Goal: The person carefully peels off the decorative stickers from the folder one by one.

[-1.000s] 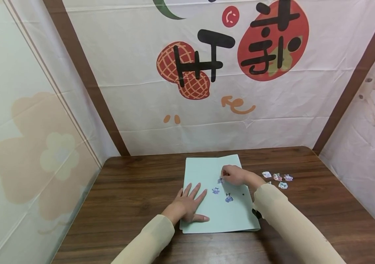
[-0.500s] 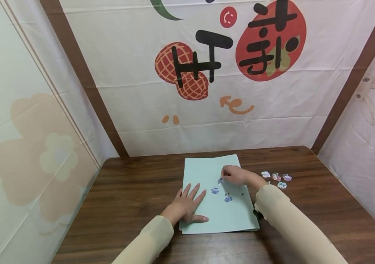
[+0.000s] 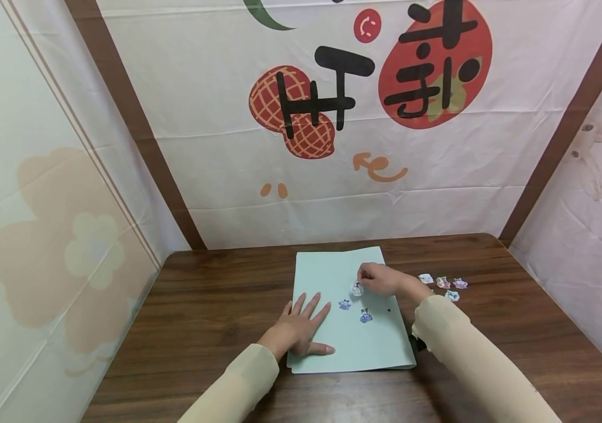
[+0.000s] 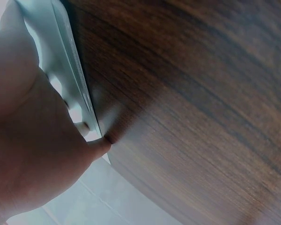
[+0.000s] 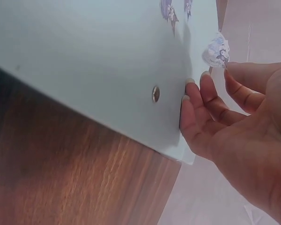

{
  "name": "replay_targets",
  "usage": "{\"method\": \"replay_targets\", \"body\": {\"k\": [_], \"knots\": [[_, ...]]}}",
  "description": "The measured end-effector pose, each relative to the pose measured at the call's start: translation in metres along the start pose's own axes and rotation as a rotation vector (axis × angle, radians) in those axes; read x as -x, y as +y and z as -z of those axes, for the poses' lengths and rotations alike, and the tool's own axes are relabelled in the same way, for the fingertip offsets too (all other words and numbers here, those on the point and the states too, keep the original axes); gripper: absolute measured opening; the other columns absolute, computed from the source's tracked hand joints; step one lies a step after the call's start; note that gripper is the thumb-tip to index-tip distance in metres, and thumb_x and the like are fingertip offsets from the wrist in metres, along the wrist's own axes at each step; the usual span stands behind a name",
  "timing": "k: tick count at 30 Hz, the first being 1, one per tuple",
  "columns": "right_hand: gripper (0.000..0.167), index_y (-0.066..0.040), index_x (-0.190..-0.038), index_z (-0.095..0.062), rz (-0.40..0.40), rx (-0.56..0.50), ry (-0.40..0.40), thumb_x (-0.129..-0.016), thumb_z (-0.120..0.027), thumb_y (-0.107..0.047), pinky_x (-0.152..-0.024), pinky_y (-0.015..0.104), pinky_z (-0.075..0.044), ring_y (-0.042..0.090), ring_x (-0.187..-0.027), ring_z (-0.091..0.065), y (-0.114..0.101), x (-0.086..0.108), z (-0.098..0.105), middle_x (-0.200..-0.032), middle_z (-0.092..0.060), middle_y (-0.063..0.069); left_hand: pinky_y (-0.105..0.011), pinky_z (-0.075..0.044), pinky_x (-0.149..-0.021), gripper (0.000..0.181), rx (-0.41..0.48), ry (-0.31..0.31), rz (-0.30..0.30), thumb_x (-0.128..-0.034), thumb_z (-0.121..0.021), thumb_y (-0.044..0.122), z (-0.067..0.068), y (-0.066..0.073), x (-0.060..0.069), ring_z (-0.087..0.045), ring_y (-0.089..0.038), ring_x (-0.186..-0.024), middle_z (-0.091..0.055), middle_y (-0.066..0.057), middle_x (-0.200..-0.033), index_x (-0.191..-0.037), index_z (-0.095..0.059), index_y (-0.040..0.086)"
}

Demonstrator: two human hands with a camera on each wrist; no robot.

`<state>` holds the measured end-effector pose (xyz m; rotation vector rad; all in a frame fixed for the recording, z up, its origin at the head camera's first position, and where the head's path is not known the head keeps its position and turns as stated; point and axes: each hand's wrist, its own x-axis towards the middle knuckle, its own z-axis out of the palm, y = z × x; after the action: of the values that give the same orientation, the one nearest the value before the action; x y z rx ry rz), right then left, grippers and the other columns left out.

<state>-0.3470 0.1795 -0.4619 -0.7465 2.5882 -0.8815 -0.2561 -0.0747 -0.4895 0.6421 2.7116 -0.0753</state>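
Observation:
A pale green folder [image 3: 333, 352] lies on the wooden table, with a small round metal stud [image 5: 155, 94] near its right side. My left hand [image 3: 301, 329] rests flat on the folder's left part, fingers spread. Over the folder's upper right, my right hand [image 3: 380, 278] pinches a small cartoon sticker [image 5: 218, 50] between thumb and forefinger. Held by one edge, this sticker appears raised off the surface in the right wrist view. Two purple cartoon stickers, an upper one [image 3: 344, 304] and a lower one [image 3: 366, 315], lie on the folder below that hand.
Several more stickers lie on the table right of the folder, among them a red one [image 3: 443, 282] and a teal one [image 3: 452, 296]. One is partly hidden by the right forearm. A printed cloth [image 3: 216, 176] hangs behind the table [image 3: 200, 329].
The right hand has lifted the pinched sticker slightly; more of it now shows, whiter and tilted, below the fingertips. My left hand keeps its place on the folder.

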Motion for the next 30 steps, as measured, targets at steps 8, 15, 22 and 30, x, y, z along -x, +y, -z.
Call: {"method": "replay_targets", "body": {"k": [8, 15, 22, 30], "knots": [[0.01, 0.0, -0.103, -0.058, -0.002, -0.029, -0.004, -0.106, -0.049, -0.004, -0.068, 0.03, -0.039, 0.016, -0.078, -0.047, 0.0, 0.004, 0.003, -0.087, -0.053, 0.005, -0.059, -0.014, -0.123, 0.098, 0.006, -0.003, -0.006, -0.0891, -0.051, 0.08, 0.0, -0.001, 0.0, -0.007, -0.037, -0.158, -0.006, -0.006, -0.173, -0.166, -0.017, 0.028], [0.01, 0.0, -0.104, -0.058, -0.024, -0.025, 0.006, -0.106, -0.049, -0.004, -0.07, 0.031, -0.04, 0.017, -0.08, -0.048, -0.002, 0.008, 0.005, -0.089, -0.054, 0.005, -0.058, -0.015, -0.123, 0.098, 0.005, -0.005, -0.008, -0.0893, -0.05, 0.08, 0.0, -0.002, -0.001, -0.006, -0.037, -0.158, -0.005, -0.005, -0.173, -0.166, -0.017, 0.029], [0.009, -0.002, -0.105, -0.059, -0.039, 0.024, 0.014, -0.105, -0.051, -0.007, -0.072, 0.032, -0.044, 0.017, -0.084, -0.051, -0.002, 0.017, 0.012, -0.095, -0.058, 0.006, -0.057, -0.012, -0.124, 0.098, 0.008, -0.021, -0.007, -0.09, -0.05, 0.079, -0.004, -0.004, -0.005, -0.002, -0.036, -0.158, 0.0, -0.003, -0.174, -0.166, -0.012, 0.031], [0.009, -0.001, -0.104, -0.059, -0.014, 0.046, 0.053, -0.105, -0.051, -0.006, -0.071, 0.033, -0.044, 0.018, -0.082, -0.051, 0.006, 0.035, 0.025, -0.094, -0.059, 0.007, -0.058, -0.009, -0.124, 0.1, 0.012, -0.003, -0.019, -0.0888, -0.048, 0.081, -0.018, -0.011, -0.016, 0.003, -0.036, -0.158, 0.004, -0.002, -0.173, -0.166, -0.009, 0.032]]}}
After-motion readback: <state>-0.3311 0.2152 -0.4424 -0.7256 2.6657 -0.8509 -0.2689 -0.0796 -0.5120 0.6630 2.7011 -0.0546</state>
